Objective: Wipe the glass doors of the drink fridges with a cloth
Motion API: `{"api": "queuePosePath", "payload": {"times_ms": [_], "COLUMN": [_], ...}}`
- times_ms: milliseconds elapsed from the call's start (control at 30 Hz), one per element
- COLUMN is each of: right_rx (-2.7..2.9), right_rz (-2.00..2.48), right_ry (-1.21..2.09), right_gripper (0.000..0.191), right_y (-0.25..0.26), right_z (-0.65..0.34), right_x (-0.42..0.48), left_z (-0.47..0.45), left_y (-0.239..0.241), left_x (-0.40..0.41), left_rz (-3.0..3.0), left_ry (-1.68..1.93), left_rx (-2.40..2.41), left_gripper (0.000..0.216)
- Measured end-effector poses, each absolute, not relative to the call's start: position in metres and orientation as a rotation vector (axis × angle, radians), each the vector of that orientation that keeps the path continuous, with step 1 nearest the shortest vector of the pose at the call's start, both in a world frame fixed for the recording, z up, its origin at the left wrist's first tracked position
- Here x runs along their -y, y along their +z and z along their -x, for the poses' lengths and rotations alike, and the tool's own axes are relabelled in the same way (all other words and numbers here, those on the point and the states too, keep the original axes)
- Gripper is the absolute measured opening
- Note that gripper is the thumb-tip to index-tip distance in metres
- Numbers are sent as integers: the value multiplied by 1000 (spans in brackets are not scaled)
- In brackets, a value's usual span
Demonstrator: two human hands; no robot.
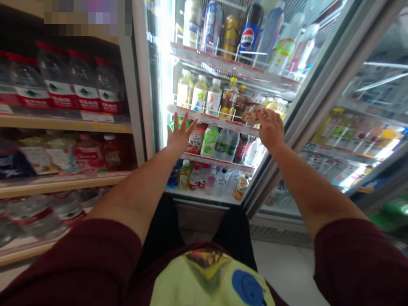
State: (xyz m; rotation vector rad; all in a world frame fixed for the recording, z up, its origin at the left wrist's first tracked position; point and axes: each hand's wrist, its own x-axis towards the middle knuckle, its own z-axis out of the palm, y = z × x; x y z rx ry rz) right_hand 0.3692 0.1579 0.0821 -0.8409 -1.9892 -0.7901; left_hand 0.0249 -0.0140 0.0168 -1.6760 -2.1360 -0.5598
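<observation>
My left hand (pixel 181 132) is raised in front of a fridge shelf edge, its fingers spread and nothing in it. Behind it stand a carton-like red drink (pixel 195 138) and a green-labelled bottle (pixel 209 141). At the right side of the same shelf, the fingers of my right hand (pixel 270 129) are closed round a brown-and-white mottled item (pixel 254 114). Its kind is blurred; it lies tilted at the shelf's front rail. Close to it are a dark tea-coloured bottle with a yellow cap (pixel 230 95) and several yellow-topped bottles (pixel 274 105).
The fridge's upper shelf holds a dark cola bottle (pixel 250 32) and other drinks. Small bottles (pixel 194 176) line its floor. A metal door frame (pixel 306 110) slants along the right. On the left, wooden shelves (pixel 63 123) carry large water bottles (pixel 83 85).
</observation>
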Motion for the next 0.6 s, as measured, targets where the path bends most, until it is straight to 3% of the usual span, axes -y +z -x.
{"api": "queuePosePath", "payload": {"times_ms": [100, 300, 600], "right_rx": [1845, 2150, 1571], "right_rz": [906, 779, 949], "right_ry": [-782, -807, -669], "right_gripper": [59, 54, 63], "right_y": [87, 35, 84], "right_z": [-373, -366, -399], "right_x": [-163, -143, -184], "left_z": [-25, -22, -20], "left_y": [16, 12, 11], "left_x": [13, 11, 9], "left_rz": [1669, 1680, 1652], "left_ry": [-567, -605, -550], "left_rx": [2141, 2087, 2101], "left_gripper": [123, 123, 121]}}
